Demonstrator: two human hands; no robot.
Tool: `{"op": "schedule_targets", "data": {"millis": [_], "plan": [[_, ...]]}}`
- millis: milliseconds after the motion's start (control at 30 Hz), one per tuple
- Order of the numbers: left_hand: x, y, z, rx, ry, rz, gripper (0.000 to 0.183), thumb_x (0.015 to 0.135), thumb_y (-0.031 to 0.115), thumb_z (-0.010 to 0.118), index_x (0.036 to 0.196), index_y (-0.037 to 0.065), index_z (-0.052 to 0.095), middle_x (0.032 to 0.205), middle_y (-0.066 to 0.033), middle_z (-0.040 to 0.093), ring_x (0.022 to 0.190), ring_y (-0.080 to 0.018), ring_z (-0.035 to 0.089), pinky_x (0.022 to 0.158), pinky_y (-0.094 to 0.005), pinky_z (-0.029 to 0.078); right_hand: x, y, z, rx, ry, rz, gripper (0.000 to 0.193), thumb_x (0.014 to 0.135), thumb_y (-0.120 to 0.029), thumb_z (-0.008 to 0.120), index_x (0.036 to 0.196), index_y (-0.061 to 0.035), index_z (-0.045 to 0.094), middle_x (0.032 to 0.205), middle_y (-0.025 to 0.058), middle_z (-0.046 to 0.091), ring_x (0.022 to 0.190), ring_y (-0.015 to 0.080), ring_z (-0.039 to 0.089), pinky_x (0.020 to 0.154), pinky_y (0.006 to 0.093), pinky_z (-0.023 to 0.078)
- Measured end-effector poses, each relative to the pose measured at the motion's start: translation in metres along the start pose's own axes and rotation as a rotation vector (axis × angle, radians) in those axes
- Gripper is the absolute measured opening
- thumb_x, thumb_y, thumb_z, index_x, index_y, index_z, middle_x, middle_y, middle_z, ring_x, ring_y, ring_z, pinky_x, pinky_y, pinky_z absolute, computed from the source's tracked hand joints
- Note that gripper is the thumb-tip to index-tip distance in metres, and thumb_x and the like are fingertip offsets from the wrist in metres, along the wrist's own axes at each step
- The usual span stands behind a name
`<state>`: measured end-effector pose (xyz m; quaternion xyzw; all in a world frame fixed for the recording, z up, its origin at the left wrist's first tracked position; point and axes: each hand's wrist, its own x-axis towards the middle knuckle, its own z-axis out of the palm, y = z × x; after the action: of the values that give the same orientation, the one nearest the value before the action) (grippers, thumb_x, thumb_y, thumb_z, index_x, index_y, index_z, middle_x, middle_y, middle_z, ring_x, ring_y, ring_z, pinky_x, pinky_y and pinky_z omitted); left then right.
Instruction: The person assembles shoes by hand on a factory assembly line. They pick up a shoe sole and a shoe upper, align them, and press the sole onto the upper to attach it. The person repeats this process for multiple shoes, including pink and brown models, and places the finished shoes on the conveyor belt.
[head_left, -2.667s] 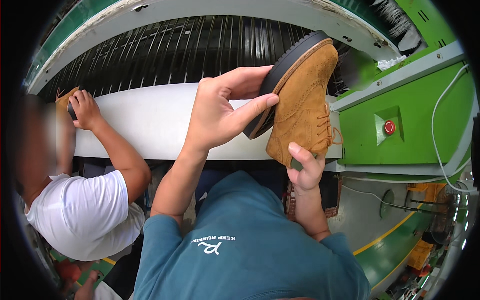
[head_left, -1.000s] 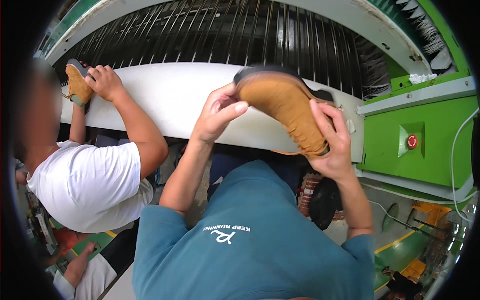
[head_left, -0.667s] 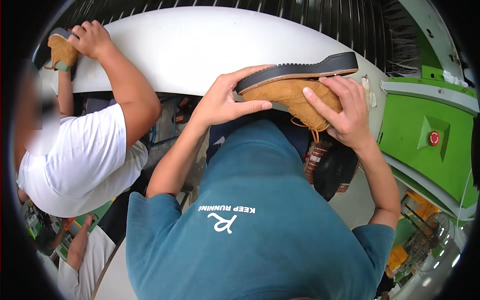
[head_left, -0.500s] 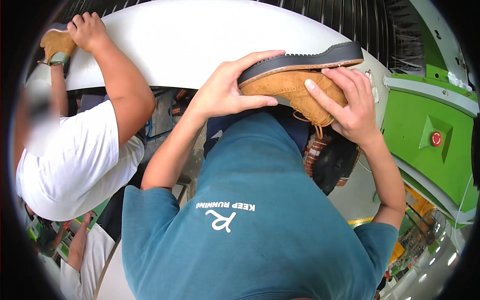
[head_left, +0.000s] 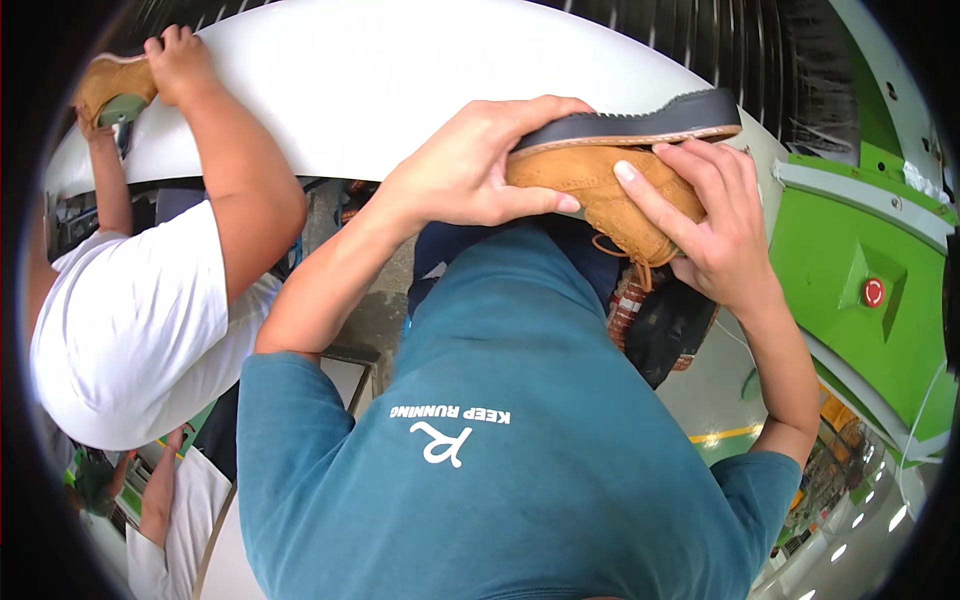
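Note:
A tan shoe upper with laces (head_left: 590, 185) is held upside down in front of me, its laces hanging below. A thick black sole (head_left: 640, 125) with a light brown edge lies along its bottom. Toward the right a thin gap shows between sole and upper. My left hand (head_left: 490, 165) clasps the left end, fingers over the sole and thumb under the upper. My right hand (head_left: 715, 220) grips the upper near the right end, fingertips up at the sole's edge and the index finger across the tan side.
A white curved worktop (head_left: 400, 80) spans ahead, with dark slats (head_left: 690, 40) behind it. On the right stands a green machine (head_left: 830, 260) with a red button (head_left: 873, 292). A co-worker in white (head_left: 150, 310) at my left handles another tan shoe (head_left: 110, 85).
Both hands and the shoe have shifted slightly right. My left fingers reach a little further along the sole. The co-worker's shoe has turned, showing more of its side.

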<state>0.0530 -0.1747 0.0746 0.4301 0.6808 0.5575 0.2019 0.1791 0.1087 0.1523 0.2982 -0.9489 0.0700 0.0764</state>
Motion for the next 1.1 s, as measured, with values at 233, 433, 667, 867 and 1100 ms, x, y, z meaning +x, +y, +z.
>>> {"op": "schedule_targets", "data": {"millis": [233,433,667,867,1100], "plan": [[0.007,-0.011,-0.011,0.029,-0.069,0.009,0.08,0.086,0.034,0.098,0.149,-0.001,0.063,0.125,-0.0234,0.08,0.113,-0.0368,0.08,0.096,-0.0433,0.062,0.017,-0.015,-0.018,0.036,-0.065,0.058,0.086,0.067,-0.001,0.083,0.151,-0.0155,0.075,0.136,0.0178,0.065,0.126,0.0406,0.063,0.107,0.0534,0.048],[0.007,-0.014,-0.018,0.109,0.028,0.017,0.094,0.086,0.048,0.097,0.156,-0.002,0.06,0.134,-0.0251,0.077,0.119,-0.0365,0.078,0.103,-0.0433,0.061,0.042,-0.015,-0.069,0.122,-0.051,0.008,0.076,0.063,-0.001,0.087,0.139,-0.0068,0.077,0.129,0.0174,0.067,0.12,0.0416,0.064,0.098,0.0514,0.055],[0.03,0.096,-0.029,0.138,0.264,0.472,0.122,0.07,0.066,0.102,0.153,-0.01,0.056,0.133,-0.029,0.075,0.119,-0.0428,0.077,0.102,-0.0461,0.063,0.094,-0.014,-0.135,0.212,-0.093,-0.087,0.058,0.065,-0.007,0.092,0.119,0.0015,0.075,0.11,0.0152,0.072,0.101,0.0399,0.068,0.084,0.0489,0.057],[0.021,0.131,-0.033,0.423,0.267,0.127,0.099,0.076,0.045,0.1,0.151,-0.001,0.054,0.105,-0.0194,0.079,0.094,-0.0432,0.079,0.079,-0.0466,0.063,0.126,-0.023,-0.116,0.147,0.111,-0.208,0.061,0.062,-0.012,0.095,0.12,-0.0019,0.077,0.114,0.0162,0.075,0.103,0.0392,0.072,0.085,0.047,0.058],[0.019,0.11,-0.055,0.436,0.346,0.165,0.059,0.086,0.022,0.099,0.134,-0.002,0.075,0.113,-0.0179,0.085,0.104,-0.0275,0.085,0.092,-0.0356,0.065,0.094,0.064,-0.062,0.927,0.846,0.054,0.068,0.11,-0.056,0.069,0.148,0.0003,0.066,0.137,0.0146,0.074,0.124,0.0241,0.071,0.111,0.0422,0.055]]}}
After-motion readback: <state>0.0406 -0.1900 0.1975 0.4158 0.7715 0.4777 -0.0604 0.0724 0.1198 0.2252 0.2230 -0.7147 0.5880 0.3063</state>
